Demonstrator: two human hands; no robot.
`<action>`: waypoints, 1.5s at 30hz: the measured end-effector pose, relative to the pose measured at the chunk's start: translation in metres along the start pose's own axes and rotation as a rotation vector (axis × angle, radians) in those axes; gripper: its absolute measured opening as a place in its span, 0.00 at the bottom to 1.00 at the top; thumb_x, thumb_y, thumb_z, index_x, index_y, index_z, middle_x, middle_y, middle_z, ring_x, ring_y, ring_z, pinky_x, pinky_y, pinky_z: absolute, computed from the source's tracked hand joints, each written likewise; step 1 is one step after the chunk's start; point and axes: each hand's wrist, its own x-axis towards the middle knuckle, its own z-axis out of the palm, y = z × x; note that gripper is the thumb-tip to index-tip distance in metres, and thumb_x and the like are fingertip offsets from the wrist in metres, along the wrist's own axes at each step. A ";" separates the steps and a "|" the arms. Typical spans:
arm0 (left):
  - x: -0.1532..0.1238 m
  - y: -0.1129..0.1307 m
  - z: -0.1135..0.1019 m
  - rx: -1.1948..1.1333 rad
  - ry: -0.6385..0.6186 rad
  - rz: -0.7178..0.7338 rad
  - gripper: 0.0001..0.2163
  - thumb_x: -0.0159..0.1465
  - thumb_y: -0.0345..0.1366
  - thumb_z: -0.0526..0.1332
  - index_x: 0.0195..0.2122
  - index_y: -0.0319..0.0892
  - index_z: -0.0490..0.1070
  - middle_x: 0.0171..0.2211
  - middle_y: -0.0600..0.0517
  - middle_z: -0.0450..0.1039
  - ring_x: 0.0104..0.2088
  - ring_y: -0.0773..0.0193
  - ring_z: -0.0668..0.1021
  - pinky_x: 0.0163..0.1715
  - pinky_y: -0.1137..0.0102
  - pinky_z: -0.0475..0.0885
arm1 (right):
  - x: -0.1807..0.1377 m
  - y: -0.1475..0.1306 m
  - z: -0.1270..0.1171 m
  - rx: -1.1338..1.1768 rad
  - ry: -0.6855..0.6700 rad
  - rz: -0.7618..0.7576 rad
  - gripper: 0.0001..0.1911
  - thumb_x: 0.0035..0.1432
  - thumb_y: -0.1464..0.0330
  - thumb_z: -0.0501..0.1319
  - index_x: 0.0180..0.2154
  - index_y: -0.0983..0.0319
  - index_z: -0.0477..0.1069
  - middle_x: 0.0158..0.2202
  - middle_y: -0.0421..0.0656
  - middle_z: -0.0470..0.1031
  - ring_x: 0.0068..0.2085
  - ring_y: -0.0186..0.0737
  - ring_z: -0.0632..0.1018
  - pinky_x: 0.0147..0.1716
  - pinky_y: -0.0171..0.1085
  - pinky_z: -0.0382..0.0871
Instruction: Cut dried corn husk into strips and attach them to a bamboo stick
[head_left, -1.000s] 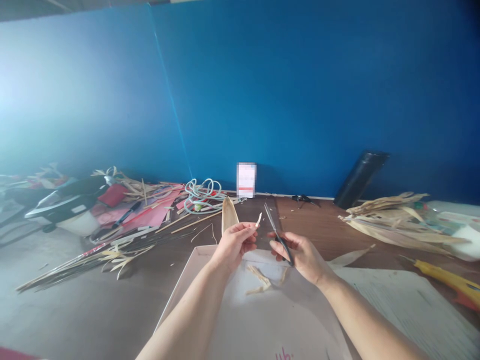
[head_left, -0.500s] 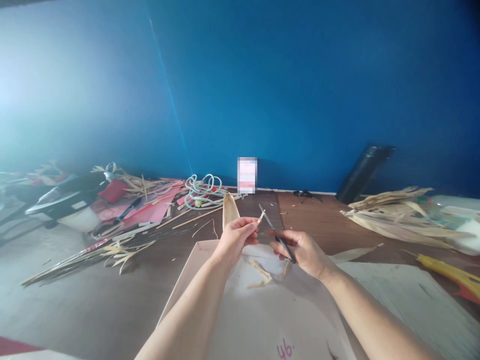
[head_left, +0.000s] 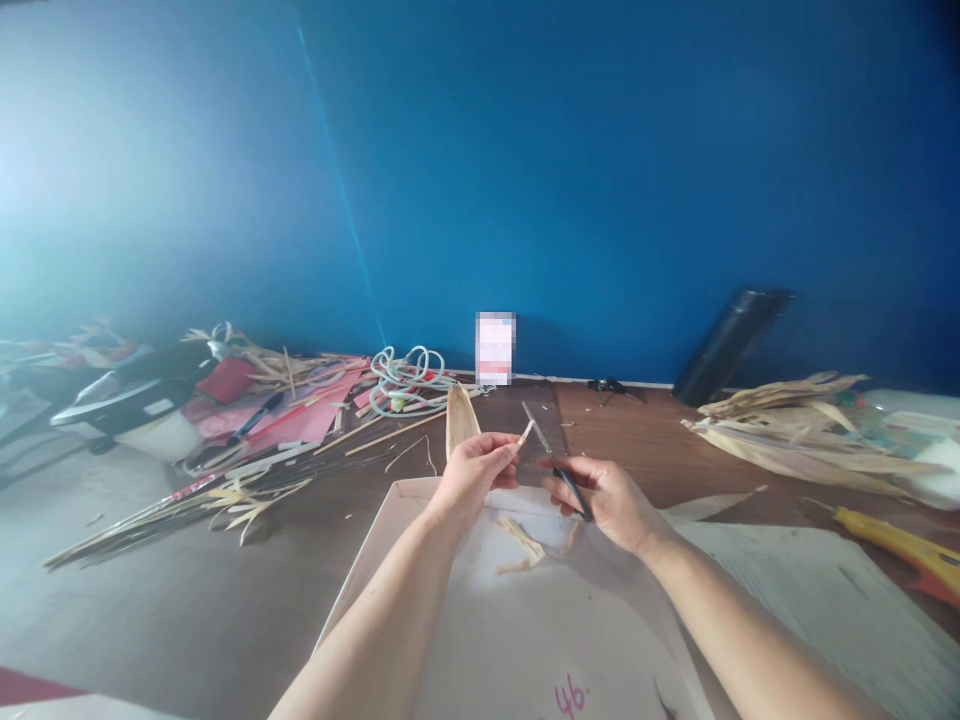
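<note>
My left hand (head_left: 478, 475) is closed in a pinch on a pale dried husk strip (head_left: 526, 434), whose narrow end pokes out to the right of the fingertips. A broad, curled husk piece (head_left: 460, 415) rises behind that hand; whether it joins the strip is hidden. In my right hand (head_left: 604, 500) are scissors (head_left: 574, 493) with dark handles, their blades pointing up and left, right beside the strip's end. Twisted husk scraps (head_left: 525, 553) lie below the hands on a white box lid (head_left: 517, 640) marked "46".
Thin sticks, wires and pink paper (head_left: 341, 400) crowd the left, near a coiled pale cord (head_left: 409, 380). Dried husks (head_left: 795, 430), a black roll (head_left: 731, 345) and a yellow glue gun (head_left: 892, 540) are on the right. A blue wall (head_left: 600, 200) closes off the back.
The strip's end now sticks out slightly farther up and right from my left fingers. The scissors have shifted slightly to the right. Both hands stay nearly in place.
</note>
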 end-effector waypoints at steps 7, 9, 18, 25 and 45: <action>-0.001 0.000 0.000 0.011 -0.002 -0.004 0.14 0.52 0.39 0.65 0.37 0.37 0.75 0.28 0.52 0.68 0.25 0.74 0.68 0.22 0.79 0.68 | 0.002 0.007 0.000 0.029 -0.008 -0.012 0.24 0.48 0.63 0.66 0.48 0.64 0.72 0.27 0.40 0.72 0.27 0.34 0.72 0.28 0.34 0.67; -0.001 0.000 0.000 0.013 -0.005 -0.003 0.14 0.52 0.39 0.65 0.37 0.37 0.75 0.28 0.52 0.68 0.25 0.74 0.68 0.22 0.79 0.68 | 0.002 0.008 0.000 0.035 -0.014 -0.013 0.24 0.48 0.64 0.66 0.48 0.63 0.72 0.27 0.40 0.72 0.27 0.34 0.71 0.28 0.34 0.67; 0.000 0.000 0.000 -0.004 -0.003 -0.005 0.14 0.51 0.39 0.66 0.37 0.37 0.75 0.27 0.52 0.67 0.24 0.74 0.67 0.22 0.79 0.68 | 0.000 0.001 0.002 -0.007 -0.015 -0.002 0.24 0.48 0.64 0.66 0.48 0.65 0.72 0.25 0.39 0.72 0.25 0.32 0.70 0.26 0.32 0.65; 0.000 0.000 0.000 -0.016 -0.005 -0.013 0.14 0.50 0.39 0.66 0.37 0.37 0.75 0.27 0.52 0.67 0.23 0.75 0.67 0.22 0.78 0.68 | 0.001 0.001 0.003 0.015 0.004 -0.001 0.26 0.46 0.61 0.67 0.47 0.65 0.73 0.25 0.40 0.72 0.24 0.33 0.70 0.26 0.33 0.65; -0.001 0.002 -0.003 -0.104 0.003 -0.091 0.19 0.54 0.46 0.64 0.38 0.35 0.75 0.32 0.46 0.74 0.26 0.72 0.73 0.24 0.78 0.71 | 0.000 0.001 0.003 0.016 0.023 0.015 0.28 0.45 0.58 0.67 0.47 0.66 0.73 0.25 0.40 0.72 0.26 0.34 0.70 0.27 0.34 0.67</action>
